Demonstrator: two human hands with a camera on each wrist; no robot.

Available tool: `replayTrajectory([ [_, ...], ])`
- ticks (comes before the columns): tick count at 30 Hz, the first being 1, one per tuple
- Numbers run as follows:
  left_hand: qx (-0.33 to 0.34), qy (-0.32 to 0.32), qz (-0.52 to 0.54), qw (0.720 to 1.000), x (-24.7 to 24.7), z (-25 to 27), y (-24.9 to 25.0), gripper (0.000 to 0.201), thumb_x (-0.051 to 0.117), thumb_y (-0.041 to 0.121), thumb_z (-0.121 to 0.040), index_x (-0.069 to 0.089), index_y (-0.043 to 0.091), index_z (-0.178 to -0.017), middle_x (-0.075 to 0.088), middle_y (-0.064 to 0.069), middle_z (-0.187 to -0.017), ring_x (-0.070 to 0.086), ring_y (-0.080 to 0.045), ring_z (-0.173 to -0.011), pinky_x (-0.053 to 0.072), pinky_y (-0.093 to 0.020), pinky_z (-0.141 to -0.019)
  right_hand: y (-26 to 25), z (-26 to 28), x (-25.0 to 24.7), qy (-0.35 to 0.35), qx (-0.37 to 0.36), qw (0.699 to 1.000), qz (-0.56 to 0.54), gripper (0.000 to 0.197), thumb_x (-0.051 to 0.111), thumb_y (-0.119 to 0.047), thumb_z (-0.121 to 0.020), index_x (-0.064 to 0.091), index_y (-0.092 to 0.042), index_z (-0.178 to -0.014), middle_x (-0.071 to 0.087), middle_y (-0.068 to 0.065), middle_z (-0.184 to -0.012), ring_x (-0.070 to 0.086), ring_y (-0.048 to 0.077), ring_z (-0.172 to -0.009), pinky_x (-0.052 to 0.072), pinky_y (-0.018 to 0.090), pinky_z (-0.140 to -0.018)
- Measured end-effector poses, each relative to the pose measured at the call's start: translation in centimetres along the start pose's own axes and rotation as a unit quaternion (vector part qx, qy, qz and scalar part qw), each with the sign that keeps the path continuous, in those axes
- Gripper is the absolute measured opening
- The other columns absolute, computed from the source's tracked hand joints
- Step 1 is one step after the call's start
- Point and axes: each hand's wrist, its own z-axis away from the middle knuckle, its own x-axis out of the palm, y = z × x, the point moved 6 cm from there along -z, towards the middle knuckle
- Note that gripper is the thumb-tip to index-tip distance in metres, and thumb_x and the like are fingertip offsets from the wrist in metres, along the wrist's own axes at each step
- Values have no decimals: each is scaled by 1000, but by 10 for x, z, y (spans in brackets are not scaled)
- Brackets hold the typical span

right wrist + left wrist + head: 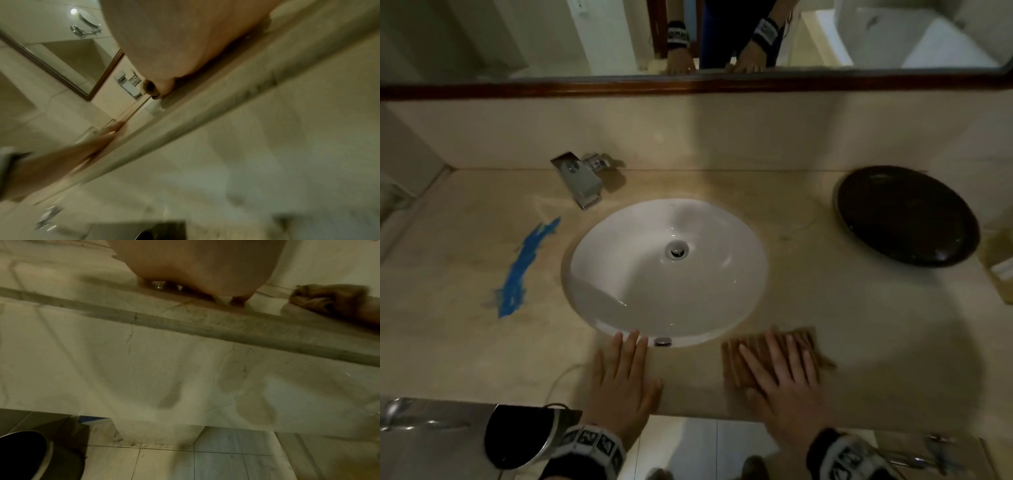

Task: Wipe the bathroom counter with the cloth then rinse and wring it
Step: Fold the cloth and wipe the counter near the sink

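Observation:
A brown ribbed cloth (pixel 804 337) lies flat on the beige marble counter (pixel 859 325), just right of the white oval sink (pixel 667 267). My right hand (pixel 780 363) presses flat on the cloth with straight, spread fingers. My left hand (pixel 625 366) rests flat on the bare counter at the sink's front rim, fingers straight. In the left wrist view the cloth (pixel 329 300) shows at the counter edge to the right. A blue smear (pixel 524 263) runs across the counter left of the sink.
A chrome faucet (pixel 582 181) stands at the sink's back left. A dark round bowl (pixel 907 216) sits on the counter's far right. A mirror (pixel 688 34) runs along the back wall. A black bin (pixel 517 435) stands on the floor below left.

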Motion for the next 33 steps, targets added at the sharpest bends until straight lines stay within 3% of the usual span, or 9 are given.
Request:
replayTrajectory([
  [3,8,-4,1,1000,3,-1,-1,66,32,54,-91,40,9,-139,45,-9,-144,30,-32,-136,19,-50,-106,32,-74,-40,44,94,994,20,67,-6,-62,-87,4,-41,-150,8,11,-160,9,41,-145,0,55,-114],
  [6,14,-31,9,999,7,-3,-3,71,21,54,-95,44,3,-138,44,-15,-145,31,-35,-136,10,-49,-110,44,-116,-60,35,200,979,-4,61,12,-62,-94,-11,-45,-147,-12,6,-160,-11,37,-145,-11,49,-116],
  [12,205,-91,26,974,-1,-6,46,81,45,52,-77,37,1,-141,35,-15,-149,46,-32,-130,23,-51,-103,-8,-32,-18,18,205,978,-28,79,-26,-74,-65,-35,-39,-135,-17,5,-160,-13,35,-145,-15,46,-112],
  [14,239,-100,41,965,-15,-18,70,85,45,51,-80,31,-1,-145,23,-14,-154,38,-32,-136,20,-52,-113,-9,-21,-12,15,223,973,-54,89,-31,-76,-61,-31,-32,-138,-14,5,-160,-10,34,-146,-12,45,-114],
  [18,306,-152,32,939,-34,-42,110,82,29,49,-96,-20,10,-149,-32,-2,-152,-23,-19,-142,-13,-45,-114,28,-47,-32,61,299,951,-40,75,7,-64,-91,-22,-24,-148,-12,8,-160,-8,35,-146,-5,48,-118],
  [23,402,-154,-19,902,-29,-77,135,80,28,52,-96,-26,19,-146,-37,5,-148,-33,-16,-134,-23,-44,-111,76,-108,-71,68,322,941,-78,74,19,-64,-93,-16,-32,-150,-15,10,-160,-12,37,-145,-8,49,-118],
  [27,440,-131,-45,887,-21,-93,133,79,19,58,-92,-27,23,-147,-33,5,-154,-24,-20,-139,-20,-49,-110,75,-147,-83,77,283,954,-65,77,28,-66,-91,-14,-39,-149,-18,11,-159,-11,39,-145,-12,50,-114],
  [31,458,-158,-70,872,-22,-100,129,80,19,60,-90,-27,25,-145,-37,8,-152,-25,-21,-139,-22,-49,-108,62,-169,-91,114,247,962,-34,90,50,-47,-87,-13,-36,-150,-13,12,-159,-9,42,-144,-7,52,-117],
  [33,456,-148,-64,875,-22,-103,129,80,16,61,-89,-27,26,-146,-32,6,-154,-10,-26,-145,-16,-53,-108,54,-174,-99,121,233,965,-25,89,52,-36,-88,-10,-34,-151,-11,10,-160,-8,42,-144,-6,51,-117],
])
